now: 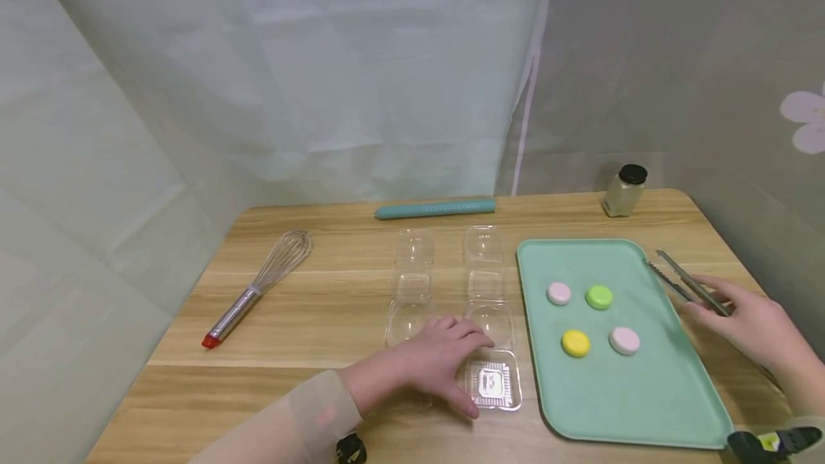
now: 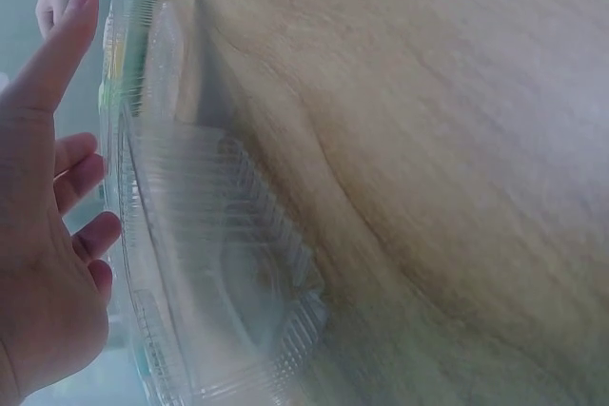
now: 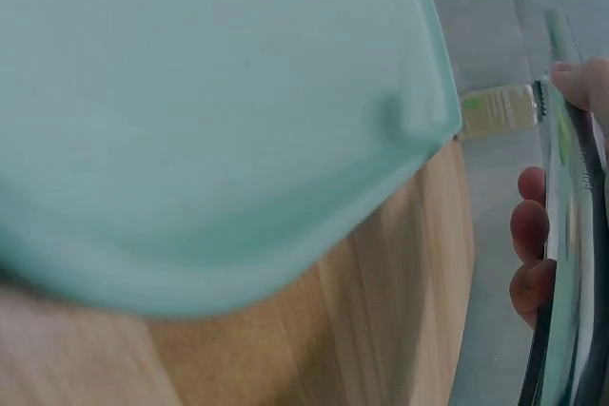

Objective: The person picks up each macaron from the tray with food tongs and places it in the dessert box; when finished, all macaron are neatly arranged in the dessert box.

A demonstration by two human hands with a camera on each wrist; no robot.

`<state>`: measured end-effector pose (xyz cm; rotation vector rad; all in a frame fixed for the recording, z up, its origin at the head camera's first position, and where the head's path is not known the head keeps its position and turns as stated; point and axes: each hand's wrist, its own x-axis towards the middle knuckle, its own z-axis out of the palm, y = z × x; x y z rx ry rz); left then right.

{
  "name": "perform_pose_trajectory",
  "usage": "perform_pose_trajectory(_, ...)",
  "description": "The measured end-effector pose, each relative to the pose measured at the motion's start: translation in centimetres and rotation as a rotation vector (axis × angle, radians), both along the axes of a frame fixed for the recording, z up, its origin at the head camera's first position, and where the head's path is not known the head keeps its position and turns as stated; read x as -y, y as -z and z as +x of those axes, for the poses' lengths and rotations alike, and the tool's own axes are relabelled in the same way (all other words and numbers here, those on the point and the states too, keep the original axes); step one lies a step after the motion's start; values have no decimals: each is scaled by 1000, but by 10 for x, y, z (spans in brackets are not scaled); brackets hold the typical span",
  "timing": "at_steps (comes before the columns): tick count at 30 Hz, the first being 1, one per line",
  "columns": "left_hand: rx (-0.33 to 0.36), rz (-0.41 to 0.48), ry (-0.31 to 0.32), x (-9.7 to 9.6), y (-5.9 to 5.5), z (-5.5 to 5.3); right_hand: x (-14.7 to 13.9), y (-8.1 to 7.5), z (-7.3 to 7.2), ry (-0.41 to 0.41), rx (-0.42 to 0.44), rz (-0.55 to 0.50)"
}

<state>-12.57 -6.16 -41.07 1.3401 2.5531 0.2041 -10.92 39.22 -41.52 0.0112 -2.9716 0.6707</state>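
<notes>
Over the near part of two clear plastic clamshell boxes, my left hand (image 1: 435, 360) hovers with fingers spread and loosely bent. The right-hand box (image 1: 485, 285) lies unfolded, its near end beside my fingertips; the left-hand box (image 1: 413, 285) is partly hidden under the hand and forearm. In the left wrist view nothing sits in the palm, and a clear box (image 2: 219, 244) stands just beyond the fingers. My right hand (image 1: 750, 321) grips metal tongs (image 1: 686, 278), their arms apart, tips over the tray's right edge. On the tray lie a yellow macaron (image 1: 576, 343), a green macaron (image 1: 599, 297) and two pale pink macarons (image 1: 624, 340).
The mint-green tray (image 1: 644, 407) fills the right side of the wooden table (image 1: 271, 407). A whisk (image 1: 258, 288) lies at the left. Along the back edge are a teal, long flat packet (image 1: 435, 209) and a black-lidded jar (image 1: 623, 195). Curtains hang behind.
</notes>
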Motion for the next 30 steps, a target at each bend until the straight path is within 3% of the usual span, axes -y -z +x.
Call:
perform_pose_trajectory(17, -14, -14, -6, -2, 2, 2, 2, -12, 12, -119, 68, 8)
perform_pose_trajectory(25, -43, -16, 6, -1, 3, 2, 4, -10, 18, -169, -37, 27)
perform_pose_trajectory(30, -50, -15, 5, -1, 3, 2, 5, -7, 20, -245, -79, 55)
